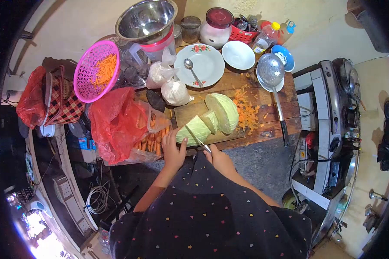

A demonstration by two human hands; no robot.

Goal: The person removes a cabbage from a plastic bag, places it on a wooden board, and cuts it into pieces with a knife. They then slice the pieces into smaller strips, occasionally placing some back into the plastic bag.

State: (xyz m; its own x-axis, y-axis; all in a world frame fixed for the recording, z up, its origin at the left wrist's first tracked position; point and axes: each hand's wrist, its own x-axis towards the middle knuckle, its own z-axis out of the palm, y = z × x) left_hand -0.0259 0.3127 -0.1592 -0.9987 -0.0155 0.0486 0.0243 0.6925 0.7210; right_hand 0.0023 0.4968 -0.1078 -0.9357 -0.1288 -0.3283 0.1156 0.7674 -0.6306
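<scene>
My right hand (221, 159) is closed round the handle of a knife (202, 143), whose blade lies across a piece of green cabbage (193, 132). On the left side of that piece rests my left hand (174, 150), its thumb apart from the fingers. A small cabbage wedge (210, 121) and a larger cut cabbage half (223, 113) sit to the right on the wooden cutting board (185, 113). Orange carrot peelings (246, 113) are scattered beside the board on the wooden table (289, 113).
A red plastic bag (116, 121) and carrots (152, 142) lie left. Behind stand a pink basket (84, 80) of shredded carrot, a flowered plate (212, 64) with a spoon, and bags of white powder (175, 91). Right are a long-handled skimmer (271, 71) and a stove (333, 99).
</scene>
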